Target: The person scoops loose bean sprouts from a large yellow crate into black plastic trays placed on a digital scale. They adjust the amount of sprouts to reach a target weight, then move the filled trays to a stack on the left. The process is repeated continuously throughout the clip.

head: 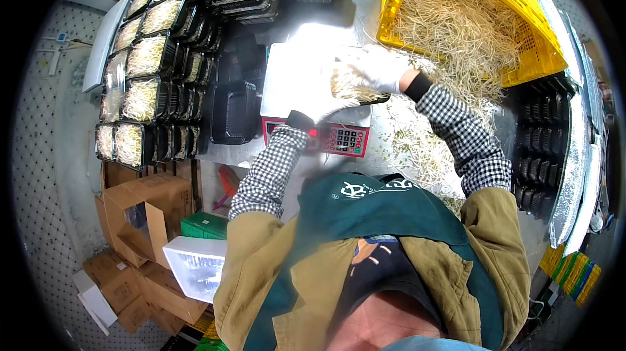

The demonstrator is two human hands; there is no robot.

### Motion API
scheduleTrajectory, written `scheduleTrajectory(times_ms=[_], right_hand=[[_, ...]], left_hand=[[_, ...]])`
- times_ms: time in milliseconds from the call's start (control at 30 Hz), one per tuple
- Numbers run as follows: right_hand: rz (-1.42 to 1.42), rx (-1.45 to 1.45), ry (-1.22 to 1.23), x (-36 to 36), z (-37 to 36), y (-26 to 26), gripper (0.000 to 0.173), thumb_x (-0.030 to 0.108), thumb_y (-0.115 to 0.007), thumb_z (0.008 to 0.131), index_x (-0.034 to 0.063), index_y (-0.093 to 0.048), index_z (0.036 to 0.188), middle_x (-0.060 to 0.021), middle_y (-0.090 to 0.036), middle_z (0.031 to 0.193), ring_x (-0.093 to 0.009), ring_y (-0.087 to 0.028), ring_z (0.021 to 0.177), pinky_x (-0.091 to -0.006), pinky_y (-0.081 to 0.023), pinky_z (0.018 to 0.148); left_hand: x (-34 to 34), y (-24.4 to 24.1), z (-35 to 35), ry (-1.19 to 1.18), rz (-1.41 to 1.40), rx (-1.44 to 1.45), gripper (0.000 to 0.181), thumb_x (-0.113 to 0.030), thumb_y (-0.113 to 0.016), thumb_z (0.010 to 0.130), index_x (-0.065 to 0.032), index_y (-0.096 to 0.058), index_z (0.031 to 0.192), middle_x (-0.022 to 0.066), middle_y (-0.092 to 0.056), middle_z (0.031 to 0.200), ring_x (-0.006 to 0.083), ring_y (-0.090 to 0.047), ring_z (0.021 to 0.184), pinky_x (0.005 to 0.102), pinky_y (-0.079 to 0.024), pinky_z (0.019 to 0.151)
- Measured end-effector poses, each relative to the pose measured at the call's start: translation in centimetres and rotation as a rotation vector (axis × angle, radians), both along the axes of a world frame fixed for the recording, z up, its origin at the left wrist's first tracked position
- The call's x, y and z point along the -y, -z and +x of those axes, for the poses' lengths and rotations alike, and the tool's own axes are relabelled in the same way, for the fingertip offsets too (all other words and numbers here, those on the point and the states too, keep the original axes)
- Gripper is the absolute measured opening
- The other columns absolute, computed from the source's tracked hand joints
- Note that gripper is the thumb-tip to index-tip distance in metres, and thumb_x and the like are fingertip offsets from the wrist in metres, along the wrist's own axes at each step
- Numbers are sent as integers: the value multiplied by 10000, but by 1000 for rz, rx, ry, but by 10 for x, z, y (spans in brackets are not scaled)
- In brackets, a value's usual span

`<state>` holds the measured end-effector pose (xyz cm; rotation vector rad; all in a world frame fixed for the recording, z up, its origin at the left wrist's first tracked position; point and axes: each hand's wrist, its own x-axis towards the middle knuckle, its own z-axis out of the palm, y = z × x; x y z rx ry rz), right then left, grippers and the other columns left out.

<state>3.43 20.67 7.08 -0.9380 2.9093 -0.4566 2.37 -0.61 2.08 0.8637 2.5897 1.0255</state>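
Note:
A black plastic tray (374, 100) filled with bean sprouts (345, 82) is over the pan of a red digital scale (345, 141). My left hand (320, 99), in a white glove, grips the tray's left side, its thumb along the near edge. From the right, my white-gloved right hand (381, 67) lies over the sprouts in the tray; its fingertips blur into the glare, so whether they pinch any sprouts is unclear. Strong light washes out much of the scale's pan (288, 77). Left of the scale stands an empty black tray (234, 111).
Stacked sprout-filled trays (146, 57) line the table's left side. A yellow crate (535, 53) tips loose sprouts (450, 18) onto the metal table at the right. Stacks of black trays (538, 145) stand beyond my right arm. Cardboard boxes (146, 214) are at lower left.

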Motion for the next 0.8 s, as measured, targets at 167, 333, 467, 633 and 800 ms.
scheduleTrajectory(times_ms=[167,333,467,633,800], right_hand=[[-3,-26,-51,-12,9,37,543,232,-649,832,126,-506,1346,-150,-600,1225,-338,-572,1130,-434,-464,962],[-28,126,32,-8,16,-13,844,272,-779,721,86,-384,1443,-178,-504,1363,-339,-476,1277,-436,-380,1067],[98,17,127,2,22,19,694,206,-637,843,69,-354,1462,-162,-537,1337,-316,-527,1211,-444,-384,1045],[-24,-95,177,-6,14,52,386,279,-616,858,105,-601,1202,-145,-648,1139,-304,-614,1027,-437,-468,895],[-99,-105,66,-9,12,19,668,233,-767,713,123,-511,1320,-150,-636,1155,-335,-624,1050,-410,-497,929]], left_hand=[[-3,4,-5,112,90,-102,949,-450,-842,673,-16,-412,1400,231,-507,1330,374,-477,1251,466,-382,1059],[-3,35,-31,193,91,-129,711,-379,-789,765,-26,-516,1318,180,-620,1187,331,-600,1099,390,-473,967],[-12,30,-40,197,-77,-181,692,-376,-780,773,-44,-519,1321,181,-611,1214,331,-585,1133,387,-462,983],[-3,-1,-22,195,-138,-210,774,-402,-806,729,-52,-498,1347,198,-572,1270,352,-530,1202,423,-410,1040],[10,-23,-29,257,-257,-225,934,-385,-849,668,-48,-411,1422,214,-487,1374,388,-444,1290,461,-337,1104]])
